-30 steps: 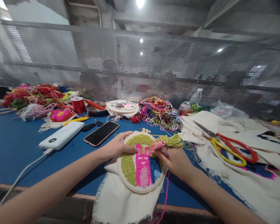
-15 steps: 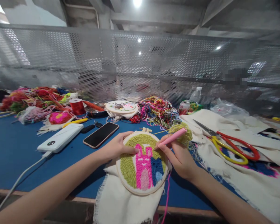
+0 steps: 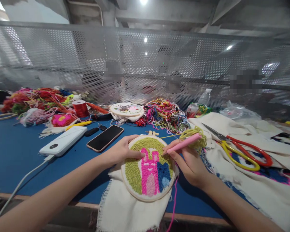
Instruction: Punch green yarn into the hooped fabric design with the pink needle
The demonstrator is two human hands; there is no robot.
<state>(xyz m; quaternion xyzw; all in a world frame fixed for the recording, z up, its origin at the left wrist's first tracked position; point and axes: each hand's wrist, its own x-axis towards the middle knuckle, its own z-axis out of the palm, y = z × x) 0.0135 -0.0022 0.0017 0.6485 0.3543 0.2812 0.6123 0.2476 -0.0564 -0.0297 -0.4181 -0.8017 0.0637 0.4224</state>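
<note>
An embroidery hoop (image 3: 148, 197) stretches white cloth worked with a pink rabbit, a blue figure and a yellow-green ground. My left hand (image 3: 128, 149) grips the hoop's upper left rim, thumb lying on the stitched front near the rabbit's ear. In my right hand (image 3: 188, 161) is a pink punch needle (image 3: 185, 143), held like a pen, its tip at the green stitching on the upper right. Yellow-green yarn (image 3: 195, 137) bunches behind that hand, and a strand runs toward the top of the hoop. Loose cloth (image 3: 132, 209) and a pink yarn tail (image 3: 174, 203) hang below.
On the blue table lie a white power bank (image 3: 62, 141) with a cable, a phone (image 3: 105, 138) and a yellow cutter (image 3: 78, 125). Scissors (image 3: 241, 151) rest on white cloth at right. Yarn heaps (image 3: 166, 114), a red spool (image 3: 80, 109) and another hoop (image 3: 127, 111) stand behind.
My right hand and the punch needle have shifted slightly right, away from the rabbit's ear. The needle's rear end has swung outward. My left hand keeps its hold on the hoop.
</note>
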